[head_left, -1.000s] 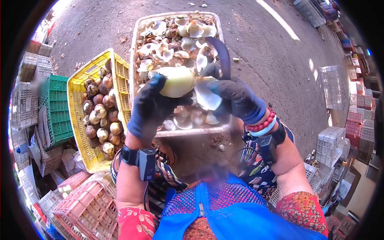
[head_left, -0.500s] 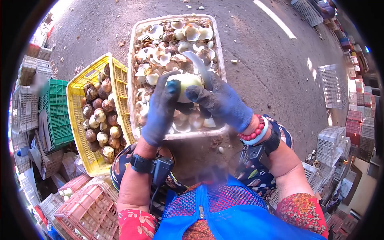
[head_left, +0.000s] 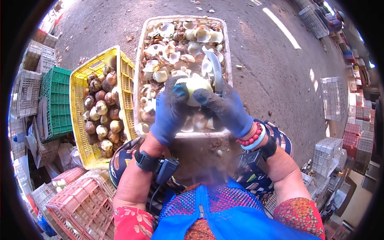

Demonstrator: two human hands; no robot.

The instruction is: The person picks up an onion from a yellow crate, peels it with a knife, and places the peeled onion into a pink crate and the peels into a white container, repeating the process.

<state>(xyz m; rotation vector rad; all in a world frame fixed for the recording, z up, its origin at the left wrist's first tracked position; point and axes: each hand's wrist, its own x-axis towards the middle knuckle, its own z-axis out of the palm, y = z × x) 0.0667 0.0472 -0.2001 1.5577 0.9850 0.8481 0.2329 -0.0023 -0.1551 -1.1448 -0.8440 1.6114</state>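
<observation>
Blue gloves with darkened palms and fingers cover both your hands above a white crate (head_left: 227, 52) of peelings on bare ground. Your left hand (head_left: 170, 106) closes around a pale, peeled bulb (head_left: 195, 85), its gloved fingers curled against the left side. Your right hand (head_left: 226, 105) grips a curved knife (head_left: 217, 71), the blade rising above the glove and hooking left over the peelings; your right thumb lies at the bulb's right side, though glove and shadow hide how the fingers underneath meet it. The bulb sits between your two hands, over the lower half of the white crate, where cupped pale shells and brown skins (head_left: 172, 58) lie in a loose heap.

Beside that crate, to its left, a yellow crate (head_left: 78, 116) tilts with brown and cream unpeeled bulbs (head_left: 101, 107) piled inside. Farther left stands a green crate (head_left: 60, 104) near stacked white ones, with pink crates (head_left: 82, 206) at lower left. More crates (head_left: 334, 98) line the right edge, and another person (head_left: 335, 22) is at the upper right, well apart from you.

Red beads (head_left: 253, 139) and a pale bangle (head_left: 258, 143) circle your right wrist. Black straps (head_left: 147, 161) hold small devices (head_left: 167, 170) on both forearms, above a blue mesh-fronted garment (head_left: 232, 216) and red floral sleeves (head_left: 300, 214).
</observation>
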